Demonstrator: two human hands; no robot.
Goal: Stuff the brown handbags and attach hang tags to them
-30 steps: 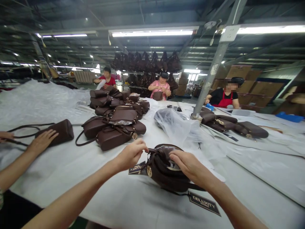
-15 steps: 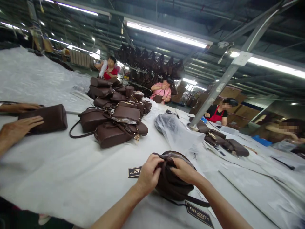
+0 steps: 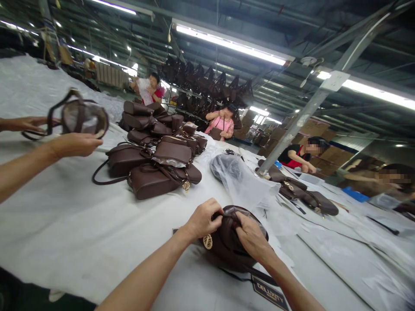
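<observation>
A dark brown bag [image 3: 223, 250] rests on the white-covered table in front of me, its top facing up. My left hand [image 3: 205, 218] pinches a strap or handle at the bag's upper left edge. Closed on the same handle area from the right is my right hand [image 3: 249, 233]. A round gold charm [image 3: 208, 241] hangs below my left fingers. The black DELUXITY tag [image 3: 269, 293] lies at the bag's lower right, under the strap. Another tag is mostly hidden behind my left forearm.
Stacked brown bags [image 3: 155, 181] stand left of centre. Clear plastic wrap [image 3: 243, 181] lies beyond my bag, near a metal post [image 3: 292, 134]. More bags [image 3: 319, 201] lie right. At far left, a co-worker's hands hold an open bag [image 3: 84, 119]. Other people work across the table.
The gold charm has come into view and the left tag is now mostly covered. My left hand has shifted up slightly. The co-worker's bag at left has been lifted and turned, opening visible.
</observation>
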